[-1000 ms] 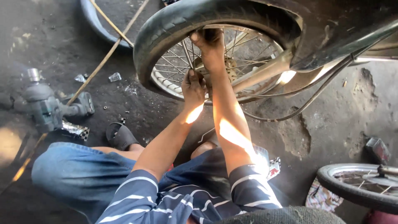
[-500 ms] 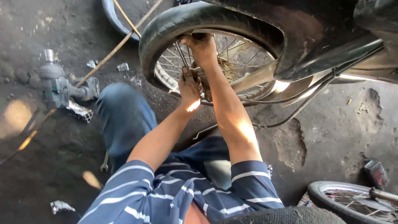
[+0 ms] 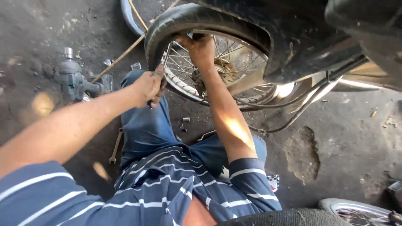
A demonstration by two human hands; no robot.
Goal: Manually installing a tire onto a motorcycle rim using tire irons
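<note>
On the dirt floor you sit with your knees under a motorcycle's spoked wheel (image 3: 217,79), which stands upright on its edge at the top middle of the view, its flat face turned towards you and its axle pointing roughly at you. The black tyre (image 3: 197,19) arches over the rim, and a dark mudguard (image 3: 293,37) covers its right side.

Your right hand (image 3: 203,48) reaches up inside the wheel, fingers curled over the inner edge of the tyre at the top; it grips there, closed around the edge. Your left hand (image 3: 148,86) is at the lower left of the rim, fingers folded in a loose fist against the tyre wall; whether it holds a small tool you cannot tell, since the fingers hide it.

To the left, well apart from the wheel, a grey impact wrench (image 3: 73,79) lies on the ground, its nose pointing away from you. A slim spanner (image 3: 116,146) lies just beside your left thigh, its long axis running towards you. A small crumpled packet (image 3: 273,182), red, white and black, sits near your right elbow. A second wheel (image 3: 360,211) shows at the bottom right corner.
</note>
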